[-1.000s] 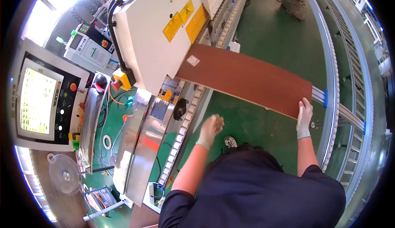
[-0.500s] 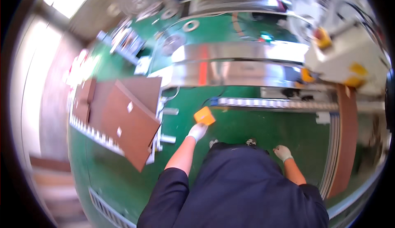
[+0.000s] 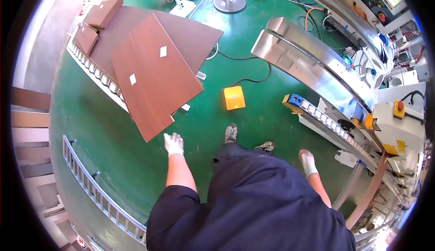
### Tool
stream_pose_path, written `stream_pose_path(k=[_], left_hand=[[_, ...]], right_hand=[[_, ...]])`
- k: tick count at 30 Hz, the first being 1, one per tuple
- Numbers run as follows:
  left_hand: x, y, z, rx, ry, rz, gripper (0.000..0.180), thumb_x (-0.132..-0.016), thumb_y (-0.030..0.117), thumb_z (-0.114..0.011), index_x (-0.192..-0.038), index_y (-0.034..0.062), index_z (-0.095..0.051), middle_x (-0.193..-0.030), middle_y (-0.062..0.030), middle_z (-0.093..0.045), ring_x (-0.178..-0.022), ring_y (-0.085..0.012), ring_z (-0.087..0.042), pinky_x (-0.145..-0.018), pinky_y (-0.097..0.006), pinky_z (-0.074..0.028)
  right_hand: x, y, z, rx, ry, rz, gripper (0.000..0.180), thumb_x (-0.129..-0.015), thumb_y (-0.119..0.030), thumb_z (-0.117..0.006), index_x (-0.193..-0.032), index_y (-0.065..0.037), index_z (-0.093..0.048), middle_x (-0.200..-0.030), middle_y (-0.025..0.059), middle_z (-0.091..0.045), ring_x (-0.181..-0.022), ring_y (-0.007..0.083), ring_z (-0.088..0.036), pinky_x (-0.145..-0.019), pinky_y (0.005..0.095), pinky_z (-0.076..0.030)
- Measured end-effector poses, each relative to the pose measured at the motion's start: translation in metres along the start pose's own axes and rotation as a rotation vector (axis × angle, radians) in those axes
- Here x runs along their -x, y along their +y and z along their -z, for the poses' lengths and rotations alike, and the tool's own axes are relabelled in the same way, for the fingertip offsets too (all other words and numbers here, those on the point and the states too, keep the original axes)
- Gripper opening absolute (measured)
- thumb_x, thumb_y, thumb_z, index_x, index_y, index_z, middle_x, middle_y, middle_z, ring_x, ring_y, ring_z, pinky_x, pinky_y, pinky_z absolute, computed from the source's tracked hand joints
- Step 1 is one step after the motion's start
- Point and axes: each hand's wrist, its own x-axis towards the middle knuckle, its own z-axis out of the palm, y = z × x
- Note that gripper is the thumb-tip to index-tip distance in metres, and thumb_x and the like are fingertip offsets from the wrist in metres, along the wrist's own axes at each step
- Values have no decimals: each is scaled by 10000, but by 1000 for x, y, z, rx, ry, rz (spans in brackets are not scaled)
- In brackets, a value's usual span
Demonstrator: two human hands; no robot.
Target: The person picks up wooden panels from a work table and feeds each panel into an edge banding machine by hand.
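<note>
My left hand (image 3: 174,143), in a white glove, is open with its fingers apart and nothing in it. It hovers just beside the lower corner of a large reddish-brown panel (image 3: 156,76); contact cannot be made out. That panel carries two small white labels and lies askew on another brown panel (image 3: 199,35). Over the floor at my right side hangs my right hand (image 3: 307,159), also gloved, fingers loosely extended and holding nothing visible. A yellow-orange box (image 3: 234,98) sits on the floor ahead of my shoes.
Two smaller brown pieces (image 3: 103,14) lie at the stack's far left. A roller conveyor (image 3: 326,121) and a metal machine beam (image 3: 312,60) run along the right. A metal ladder-like rail (image 3: 97,190) is at lower left. Dark cable (image 3: 244,79) crosses the green floor.
My view has turned left, so the panels appear nearer the middle and the machine swings right. My left hand has moved away from over the yellow-orange box to beside the panel corner.
</note>
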Motion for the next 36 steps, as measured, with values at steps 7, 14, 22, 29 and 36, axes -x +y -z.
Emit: stream_pose_path(k=[7, 14, 22, 29, 36], left_hand=[[-41, 63, 6, 3, 40, 6, 813, -990, 603, -538, -1572, 79, -319, -1560, -145, -471, -1414, -330, -471, -1087, -435, -441], [-9, 14, -116, 469, -357, 173, 889, -951, 602, -659, -1552, 21, -359, -1562, -123, -471, -1402, -301, -480, -1112, -436, -430], [-35, -5, -132, 377, -218, 34, 583, -991, 481, -678, -1356, 43, -557, -1329, -93, -638, -1183, -235, -620, -953, -380, -507], [17, -63, -95, 385, -385, 241, 460, -987, 421, -701, -1263, 80, -563, -1110, -85, -663, -951, -241, -681, -794, -376, -602], [44, -57, -35, 399, -203, 296, 617, -937, 433, -758, -1408, 117, -517, -1391, -124, -527, -1298, -302, -491, -1100, -460, -445]], right_hand=[[27, -101, -29, 80, -67, 148, 331, -999, -187, -569, -1246, 3, -680, -1103, 120, -734, -989, 224, -690, -876, 352, -548], [78, -169, -74, 438, -263, 349, 346, -987, -326, -633, -1180, -51, -715, -1166, 192, -727, -1123, 357, -682, -966, 406, -533], [75, -200, -105, 540, -398, 325, 351, -998, -293, -626, -1221, -34, -707, -1222, 170, -724, -1157, 324, -682, -992, 379, -527], [34, -195, -135, 131, -487, 276, 340, -1042, -278, -625, -1250, -13, -671, -1123, 104, -739, -1043, 188, -698, -908, 321, -546], [50, -274, -176, -192, -661, 54, 358, -1064, -274, -602, -1301, -6, -622, -1140, 96, -711, -1014, 173, -679, -870, 295, -546]])
